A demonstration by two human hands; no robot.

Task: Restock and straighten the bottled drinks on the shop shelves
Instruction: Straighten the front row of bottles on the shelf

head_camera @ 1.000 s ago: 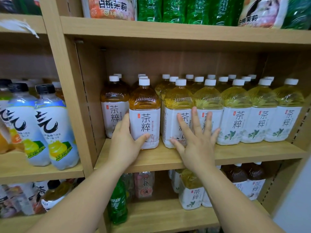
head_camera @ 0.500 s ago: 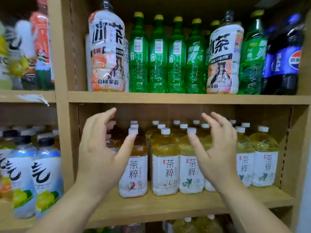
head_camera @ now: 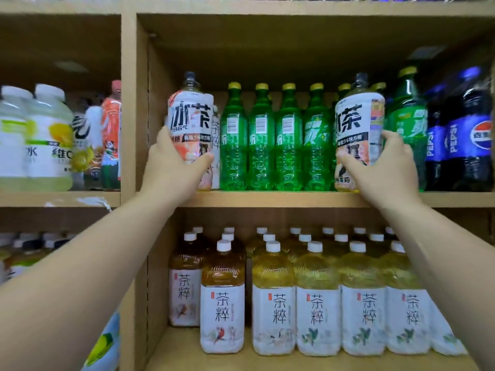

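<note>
On the upper shelf stand two big white-and-orange iced tea bottles. My left hand grips the left iced tea bottle at its lower half. My right hand grips the right iced tea bottle the same way. Between them stands a row of green soda bottles. Both gripped bottles look upright with their bases at the shelf's front edge.
Dark cola bottles fill the upper shelf's right end. Below, rows of white-capped tea bottles line the lower shelf. Left of the wooden upright stand pale lemon drink bottles and an orange panda-label bottle.
Both hands left the tea bottles on the lower shelf, rose to the upper shelf and closed round the two big iced tea bottles. The view tilted upward.
</note>
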